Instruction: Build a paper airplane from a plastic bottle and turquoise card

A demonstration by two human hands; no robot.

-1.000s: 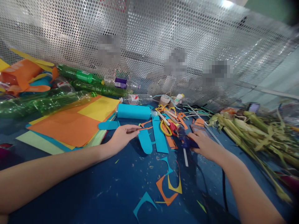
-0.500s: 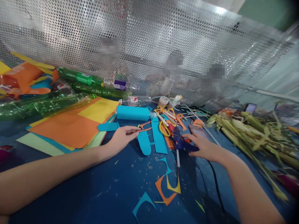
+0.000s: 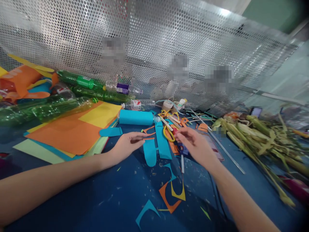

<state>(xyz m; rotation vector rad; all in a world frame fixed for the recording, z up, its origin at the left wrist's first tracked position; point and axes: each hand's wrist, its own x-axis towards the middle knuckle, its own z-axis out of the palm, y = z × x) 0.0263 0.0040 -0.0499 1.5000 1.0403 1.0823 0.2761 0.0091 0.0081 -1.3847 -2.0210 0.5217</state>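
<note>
My left hand [image 3: 131, 143] pinches the top end of a round-ended blue paper strip [image 3: 150, 154], which hangs just above the blue table. A thin orange edge shows at the strip's top. Over the dark blue glue gun [image 3: 183, 149] is my right hand [image 3: 194, 145], fingers loosely bent and a little apart, with nothing visible in them. Its fingertips are close to a yellow ring [image 3: 169, 133] and a small red thing. A white glue stick [image 3: 182, 164] juts from the gun, most of which my hand hides. Behind lies a bottle wrapped in blue paper [image 3: 136, 117].
Coloured paper sheets [image 3: 60, 135] are stacked at left, with green plastic bottles [image 3: 65, 108] beyond. Paper offcuts [image 3: 166, 196] lie in front. Corn husks and stalks [image 3: 260, 138] cover the right. A perforated metal screen [image 3: 149, 42] stands behind. The gun's black cord [image 3: 218, 196] runs forward.
My right hand has moved left from beside the glue gun's handle to above the gun. My left hand and the blue strip have shifted only slightly.
</note>
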